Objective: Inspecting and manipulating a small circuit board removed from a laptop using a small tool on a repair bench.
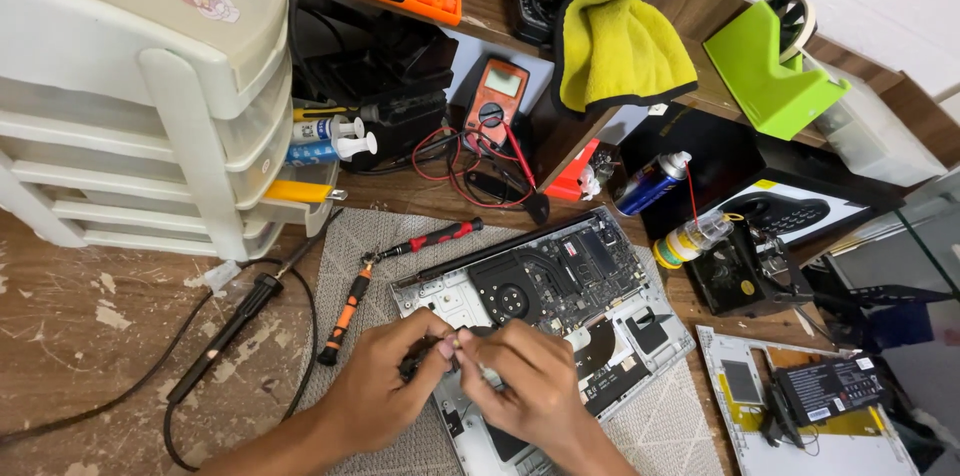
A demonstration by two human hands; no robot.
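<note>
Cluttered wooden counter (80,326), grey mat under an opened laptop (560,286) with its fan exposed. Left hand (385,386) and right hand (525,386) meeting over its lower edge, fingers pinched together on a small part (458,343) too tiny to identify. Orange-handled screwdriver (345,311) lying just left.

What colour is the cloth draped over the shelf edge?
Yellow cloth with a dark edge, head view.

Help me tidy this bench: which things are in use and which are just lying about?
In use: left hand and right hand, on the opened laptop.
Lying about: two screwdrivers, multimeter, yellow cloth, spray can, loose battery.
</note>
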